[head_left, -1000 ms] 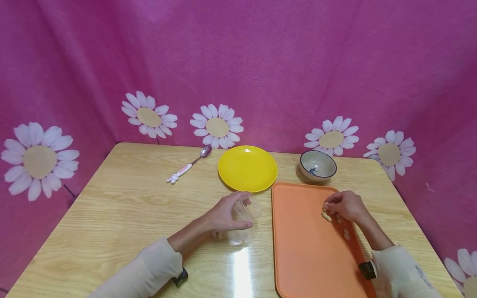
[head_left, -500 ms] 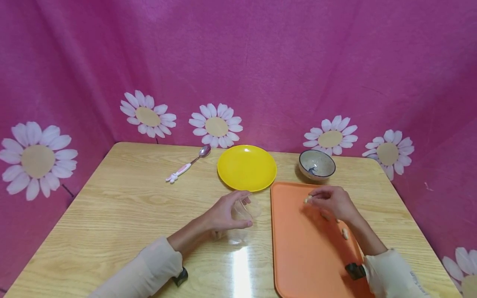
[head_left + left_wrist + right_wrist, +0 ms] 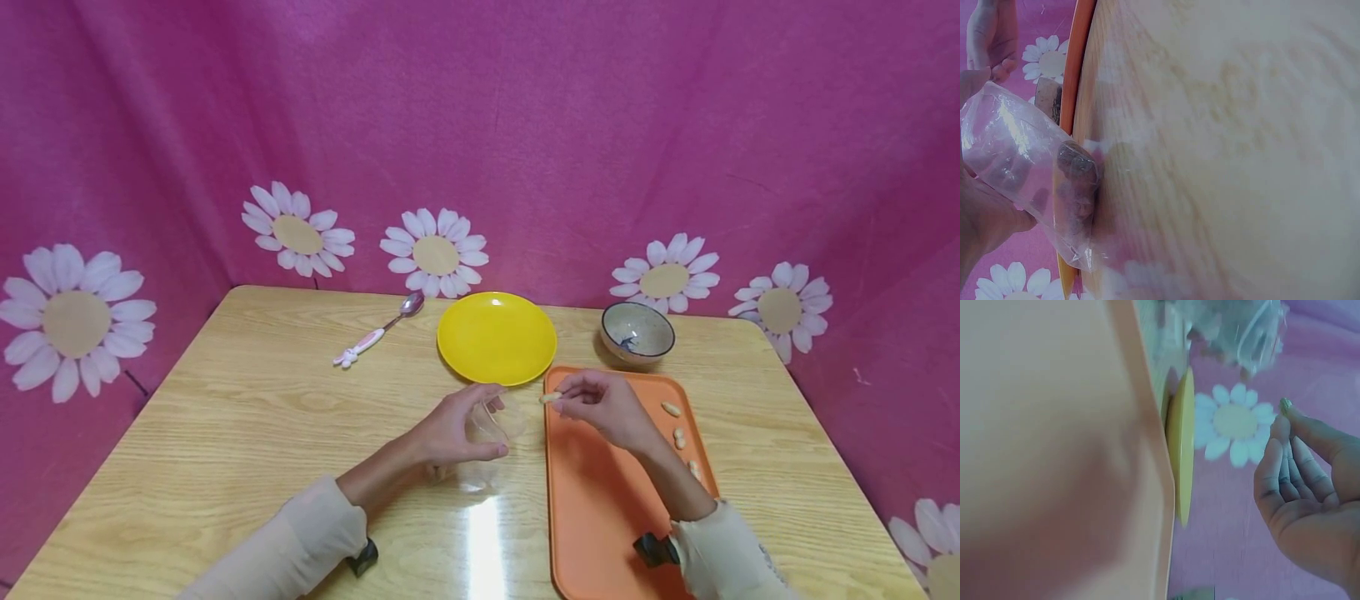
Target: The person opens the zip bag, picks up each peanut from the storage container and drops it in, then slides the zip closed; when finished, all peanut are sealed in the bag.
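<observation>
My left hand [image 3: 453, 429] holds a clear plastic bag [image 3: 491, 421] by its mouth, thumb and fingers spread around the opening. In the left wrist view, brownish lumps, apparently peanuts [image 3: 1077, 181], lie at the bottom of the bag [image 3: 1013, 144]. Between thumb and fingertips, my right hand [image 3: 611, 408] pinches an unshelled peanut [image 3: 550, 397] over the left edge of the orange tray [image 3: 600, 508], just right of the bag. Also in the right wrist view, the peanut [image 3: 1285, 405] pokes out of the fingertips. More peanuts [image 3: 679, 438] lie along the tray's right side, one partly behind the right forearm.
A yellow plate [image 3: 497, 339] sits behind the bag. Left of it lies a spoon [image 3: 381, 330] with a white and pink rabbit handle. The patterned bowl [image 3: 638, 333] stands behind the tray, close to the pink flowered cloth [image 3: 525, 150] at the back.
My right hand has lifted the peanut off the tray's right side and carried it left, close to the bag. The left hand and the bag have stayed in place.
</observation>
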Demonstrator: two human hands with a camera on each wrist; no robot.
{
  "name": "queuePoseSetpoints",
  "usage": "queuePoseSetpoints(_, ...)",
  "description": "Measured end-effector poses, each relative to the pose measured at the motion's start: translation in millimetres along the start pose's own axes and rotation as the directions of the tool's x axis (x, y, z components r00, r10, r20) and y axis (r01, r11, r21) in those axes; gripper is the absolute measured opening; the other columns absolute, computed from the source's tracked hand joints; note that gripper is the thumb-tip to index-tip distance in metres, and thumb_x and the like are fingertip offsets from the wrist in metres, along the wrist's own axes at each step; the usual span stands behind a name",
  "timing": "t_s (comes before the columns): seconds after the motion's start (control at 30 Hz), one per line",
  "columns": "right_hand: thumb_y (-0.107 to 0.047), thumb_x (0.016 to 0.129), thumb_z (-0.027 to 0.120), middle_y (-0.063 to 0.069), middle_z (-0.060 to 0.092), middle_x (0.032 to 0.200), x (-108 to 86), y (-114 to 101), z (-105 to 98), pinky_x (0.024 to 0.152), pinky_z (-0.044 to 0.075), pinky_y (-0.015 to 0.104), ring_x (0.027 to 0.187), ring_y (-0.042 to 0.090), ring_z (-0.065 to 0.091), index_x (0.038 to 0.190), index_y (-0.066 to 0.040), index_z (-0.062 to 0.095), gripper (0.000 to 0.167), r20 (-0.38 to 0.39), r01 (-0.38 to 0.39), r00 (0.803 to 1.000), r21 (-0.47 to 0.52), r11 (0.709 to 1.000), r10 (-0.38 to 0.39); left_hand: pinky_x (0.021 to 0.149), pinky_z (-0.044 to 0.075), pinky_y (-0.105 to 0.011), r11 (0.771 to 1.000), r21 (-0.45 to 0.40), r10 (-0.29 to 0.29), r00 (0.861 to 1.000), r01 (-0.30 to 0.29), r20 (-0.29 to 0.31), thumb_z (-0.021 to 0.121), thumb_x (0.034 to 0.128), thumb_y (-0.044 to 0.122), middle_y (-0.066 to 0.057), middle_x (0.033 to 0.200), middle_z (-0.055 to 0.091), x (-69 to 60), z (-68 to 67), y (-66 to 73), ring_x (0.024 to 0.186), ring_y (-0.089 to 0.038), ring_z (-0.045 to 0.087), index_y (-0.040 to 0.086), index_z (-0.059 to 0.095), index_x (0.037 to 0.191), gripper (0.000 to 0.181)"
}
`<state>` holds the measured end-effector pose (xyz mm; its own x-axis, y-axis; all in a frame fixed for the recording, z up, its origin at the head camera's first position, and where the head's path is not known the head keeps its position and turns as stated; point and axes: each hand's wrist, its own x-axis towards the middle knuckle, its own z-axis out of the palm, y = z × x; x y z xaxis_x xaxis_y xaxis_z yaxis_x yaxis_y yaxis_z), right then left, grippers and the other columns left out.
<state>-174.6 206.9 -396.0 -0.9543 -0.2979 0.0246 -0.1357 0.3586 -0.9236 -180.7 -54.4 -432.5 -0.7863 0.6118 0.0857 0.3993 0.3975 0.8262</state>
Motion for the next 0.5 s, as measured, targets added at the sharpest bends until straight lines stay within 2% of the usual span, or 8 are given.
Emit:
queuePoseSetpoints(0.23,-0.005,0.081,0.072,0.017,0.066,0.086,7.2,-8,25,0.067,0.055,0.022,0.070,0.008,0.063,0.096,0.006,0.063,0.020,0.053,0.030,0.998,0.009,1.000,-0.031,0.105,0.037,-0.046,1.000,0.001,0.013,1.000,-0.013,0.003,0.078,0.0755,0.032,-0.007,0.126,0.058,-0.1,-1.5,-0.4,0.122,-0.022,0.050,0.008,0.040,0.140,0.079)
queuePoseSetpoints(0.37,-0.006,0.082,0.071,0.019,0.068,0.089,8.6,-11,30,0.069,0.055,0.022,0.072,0.009,0.064,0.098,0.005,0.065,0.021,0.107,0.041,0.993,-0.005,0.999,-0.040,0.106,0.037,-0.047,1.000,0.000,0.006,1.000,-0.006,0.005,0.078,0.0755,0.032,-0.006,0.126,0.058,0.2,-1.7,-1.2,0.122,-0.023,0.050,0.009,0.040,0.140,0.078)
queuePoseSetpoints(0.5,-0.009,0.082,0.072,0.017,0.068,0.088,7.0,-9,27,0.068,0.054,0.022,0.072,0.009,0.063,0.099,0.006,0.066,0.023,0.116,0.053,0.992,-0.035,0.998,-0.049,0.107,0.036,-0.047,1.000,-0.003,-0.011,1.000,0.011,0.010,0.077,0.0759,0.033,-0.007,0.127,0.058,0.5,-1.3,-1.7,0.122,-0.022,0.049,0.012,0.040,0.140,0.077)
